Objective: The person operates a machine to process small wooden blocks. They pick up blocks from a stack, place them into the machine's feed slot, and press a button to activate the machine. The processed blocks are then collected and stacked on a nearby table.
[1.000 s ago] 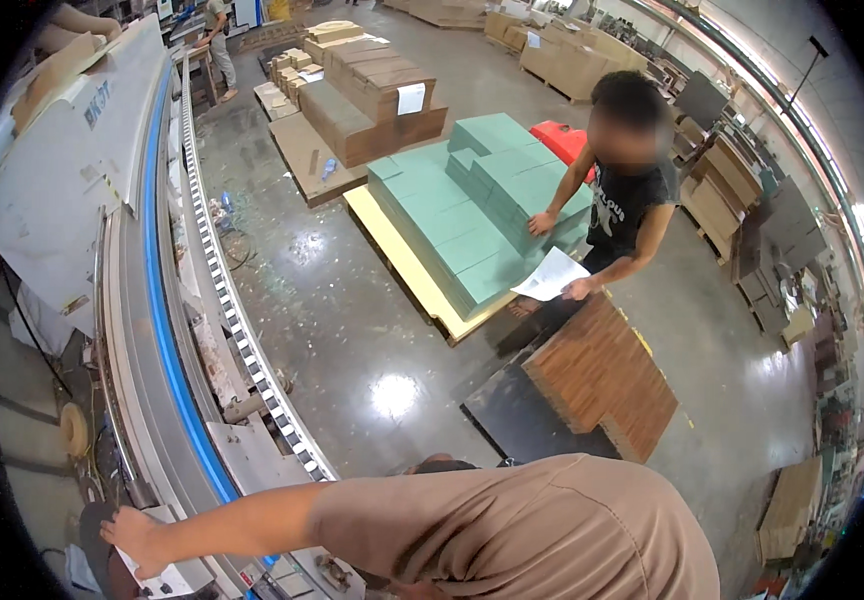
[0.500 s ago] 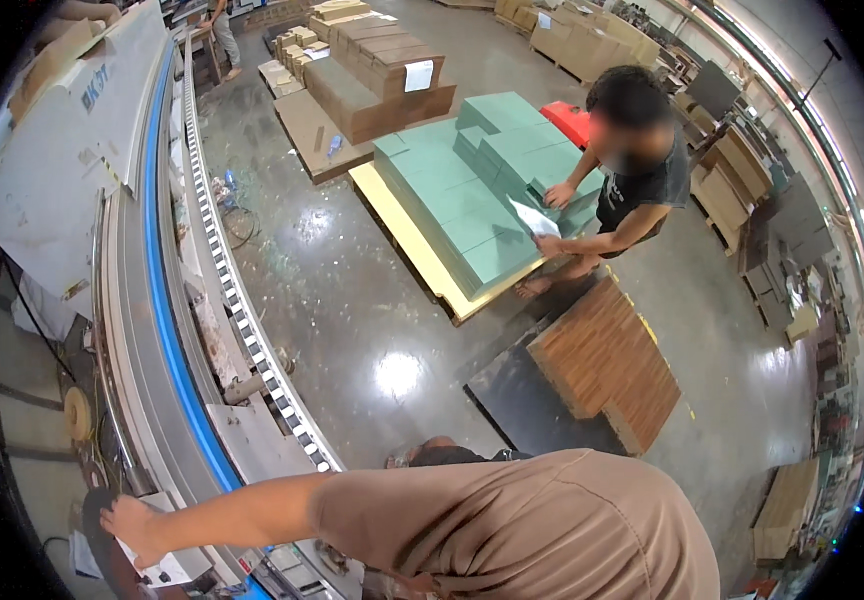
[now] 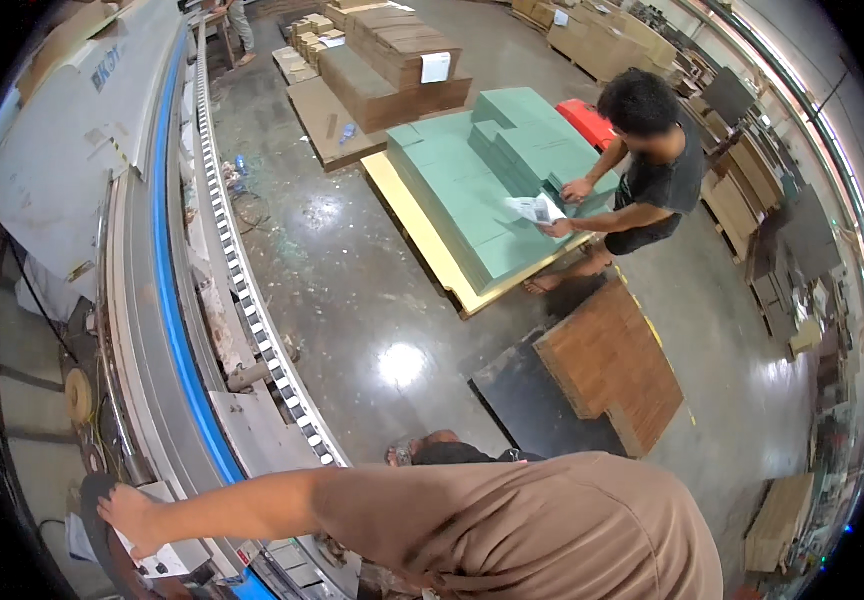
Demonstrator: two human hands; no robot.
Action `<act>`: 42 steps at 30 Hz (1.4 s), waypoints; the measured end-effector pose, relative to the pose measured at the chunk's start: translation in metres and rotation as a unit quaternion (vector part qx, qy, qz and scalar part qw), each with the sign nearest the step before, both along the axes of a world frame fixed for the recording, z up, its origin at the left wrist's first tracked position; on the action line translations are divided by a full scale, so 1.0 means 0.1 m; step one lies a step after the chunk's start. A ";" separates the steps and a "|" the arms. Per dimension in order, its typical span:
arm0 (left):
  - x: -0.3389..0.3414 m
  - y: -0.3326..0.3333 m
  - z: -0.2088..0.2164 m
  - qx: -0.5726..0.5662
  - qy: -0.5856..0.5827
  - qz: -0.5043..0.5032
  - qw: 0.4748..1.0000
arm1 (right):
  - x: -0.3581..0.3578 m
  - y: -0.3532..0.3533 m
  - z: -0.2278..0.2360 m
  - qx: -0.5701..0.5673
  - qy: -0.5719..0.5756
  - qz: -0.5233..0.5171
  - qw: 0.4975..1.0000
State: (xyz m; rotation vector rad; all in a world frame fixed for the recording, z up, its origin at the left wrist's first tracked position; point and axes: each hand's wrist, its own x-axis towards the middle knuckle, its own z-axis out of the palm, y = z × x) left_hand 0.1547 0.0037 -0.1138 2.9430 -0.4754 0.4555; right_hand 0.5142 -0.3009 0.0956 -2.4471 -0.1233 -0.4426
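Person's right hand (image 3: 132,518) at pale box (image 3: 188,562), near left; cannot tell whether fingers grip. Far: co-worker (image 3: 674,175) holds paper (image 3: 534,208) over green stack (image 3: 452,175)

White box (image 3: 184,556) has black knobs (image 3: 162,569); blue strip (image 3: 177,328) nearby.

Machine edge and panel stock

One bare hand (image 3: 135,520), on a white box (image 3: 184,557) with dark knobs, near a blue strip (image 3: 161,200). One green panel stack (image 3: 457,195) on a yellow base (image 3: 423,232); one co-worker (image 3: 664,175) alongside, holding white paper (image 3: 535,208).
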 end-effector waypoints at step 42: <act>-1.37 0.93 0.45 0.010 0.056 0.024 0.998 | -0.26 0.21 0.28 0.034 0.023 0.052 0.998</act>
